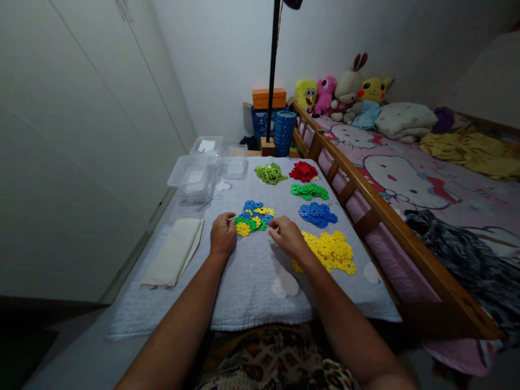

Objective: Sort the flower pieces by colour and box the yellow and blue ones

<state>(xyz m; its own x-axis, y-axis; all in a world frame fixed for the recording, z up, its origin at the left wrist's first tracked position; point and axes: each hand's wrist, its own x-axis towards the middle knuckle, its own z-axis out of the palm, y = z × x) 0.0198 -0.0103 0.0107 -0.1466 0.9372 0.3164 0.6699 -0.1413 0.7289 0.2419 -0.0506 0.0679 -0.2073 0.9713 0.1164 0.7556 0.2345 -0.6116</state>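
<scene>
A small mixed heap of blue, green and yellow snowflake building discs lies on the cloth between my hands. My left hand rests at the left edge of the heap, fingers loosely bent and holding nothing visible. At its right side is my right hand, thumb and fingertips slightly apart, with no disc seen in it. My right wrist passes over part of a yellow disc pile. Behind that sit a blue disc pile, a green disc pile, a red disc pile and a lime-green disc pile.
Clear plastic containers stand at the back left of the table. A folded beige cloth lies left of my left hand. A wooden bed rail runs along the right edge. A black pole rises behind the table.
</scene>
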